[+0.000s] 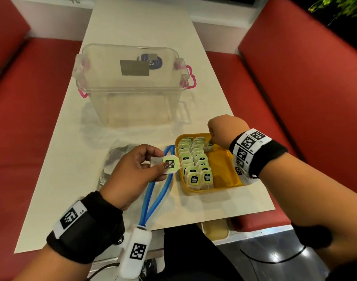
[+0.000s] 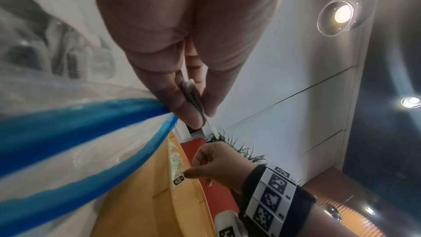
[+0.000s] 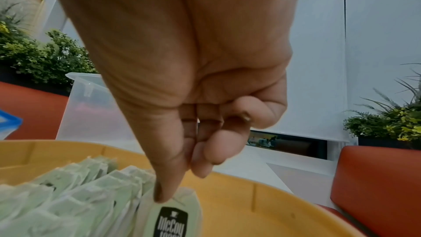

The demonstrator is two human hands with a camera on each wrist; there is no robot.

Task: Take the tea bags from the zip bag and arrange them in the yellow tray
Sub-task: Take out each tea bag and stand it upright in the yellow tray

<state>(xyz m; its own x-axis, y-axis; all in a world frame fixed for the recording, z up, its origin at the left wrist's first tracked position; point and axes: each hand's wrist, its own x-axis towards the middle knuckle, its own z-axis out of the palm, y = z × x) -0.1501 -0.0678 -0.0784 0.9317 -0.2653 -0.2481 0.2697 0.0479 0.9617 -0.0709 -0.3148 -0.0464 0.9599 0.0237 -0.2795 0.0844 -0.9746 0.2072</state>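
White table (image 1: pixel 133 27), left hand (image 1: pixel 133 169) pinching tea bag (image 1: pixel 170 164); wrist view shows right hand (image 3: pixel 182 96) fingers pinching another (image 3: pixel 173 219)

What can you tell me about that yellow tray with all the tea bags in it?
The yellow tray is a shallow rectangular dish of what looks like plastic, with rounded corners and a raised rim. It sits flat on the white table, beside the zip bag. Two neat rows of green-tagged tea bags fill its left side; the right part is bare. The right hand is pinching another tea bag at the far end.
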